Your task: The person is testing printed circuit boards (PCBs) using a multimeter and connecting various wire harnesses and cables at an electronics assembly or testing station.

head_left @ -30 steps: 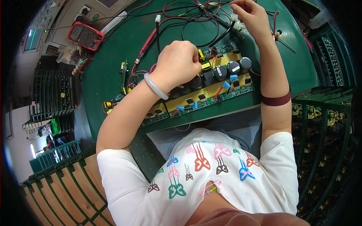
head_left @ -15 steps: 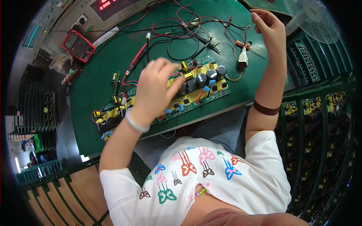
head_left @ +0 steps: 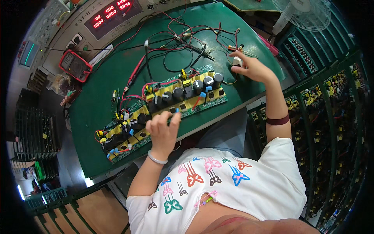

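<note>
Fingers of the left hand (head_left: 163,130) curled loosely, gripping nothing, their tips touching the near edge of a long circuit board (head_left: 163,111) that lay slanted across the green bench (head_left: 97,93). Away on the board's far right, the right hand (head_left: 251,68) pinched a small white plug (head_left: 236,61) between thumb and fingertips, just beside a tangle of red and black wires (head_left: 194,39). Black capacitors (head_left: 208,81) stood along the board, a red multimeter (head_left: 75,65) lay at the bench's far left, and a white fan (head_left: 302,15) sat beyond its right corner.
</note>
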`<act>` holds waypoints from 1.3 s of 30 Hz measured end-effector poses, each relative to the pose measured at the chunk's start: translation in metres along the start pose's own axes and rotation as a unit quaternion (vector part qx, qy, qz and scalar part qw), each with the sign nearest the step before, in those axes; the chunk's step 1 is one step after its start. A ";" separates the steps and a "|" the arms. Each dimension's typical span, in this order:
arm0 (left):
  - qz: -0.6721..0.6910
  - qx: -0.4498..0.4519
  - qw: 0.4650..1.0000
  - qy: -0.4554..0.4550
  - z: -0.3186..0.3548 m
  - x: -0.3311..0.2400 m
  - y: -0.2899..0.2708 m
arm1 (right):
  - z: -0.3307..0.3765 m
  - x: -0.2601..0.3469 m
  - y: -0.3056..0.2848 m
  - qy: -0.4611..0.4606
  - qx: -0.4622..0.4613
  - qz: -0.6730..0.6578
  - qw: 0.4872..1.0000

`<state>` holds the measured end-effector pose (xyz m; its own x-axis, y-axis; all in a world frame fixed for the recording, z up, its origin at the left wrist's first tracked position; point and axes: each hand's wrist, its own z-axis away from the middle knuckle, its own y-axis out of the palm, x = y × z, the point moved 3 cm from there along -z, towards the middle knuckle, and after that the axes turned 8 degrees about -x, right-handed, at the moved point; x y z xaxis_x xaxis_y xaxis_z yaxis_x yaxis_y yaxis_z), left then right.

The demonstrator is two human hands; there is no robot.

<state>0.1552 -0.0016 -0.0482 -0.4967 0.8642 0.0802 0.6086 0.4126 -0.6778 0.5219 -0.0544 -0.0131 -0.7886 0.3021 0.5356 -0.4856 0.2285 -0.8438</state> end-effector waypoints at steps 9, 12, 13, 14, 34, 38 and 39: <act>0.090 0.020 0.995 0.035 -0.017 -0.012 0.008 | 0.005 -0.024 0.023 -0.087 -0.089 -0.017 0.992; 0.096 0.017 0.995 0.033 -0.038 -0.024 0.020 | 0.006 -0.020 0.017 -0.093 -0.071 -0.043 0.992; 0.103 0.031 0.994 0.003 -0.047 -0.026 0.021 | 0.006 -0.022 0.014 -0.079 -0.072 -0.045 0.993; 0.102 0.032 0.994 0.003 -0.049 -0.025 0.022 | 0.006 -0.024 0.013 -0.064 -0.072 -0.047 0.994; 0.170 0.005 0.985 0.042 -0.050 -0.050 0.017 | -0.011 0.001 -0.004 0.032 -0.111 0.177 0.977; 0.234 0.014 0.963 0.136 -0.068 -0.090 0.035 | -0.051 0.019 0.015 -0.104 -0.126 0.175 0.971; 0.230 0.002 0.961 0.157 -0.075 -0.100 0.037 | -0.063 0.031 0.025 -0.127 -0.148 0.205 0.959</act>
<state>0.2745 -0.0513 -0.0266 0.0348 0.9993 -0.0128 0.7160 -0.0339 -0.6973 0.5094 0.0186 -0.0152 -0.9752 0.1957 0.1037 -0.0165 0.4026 -0.9152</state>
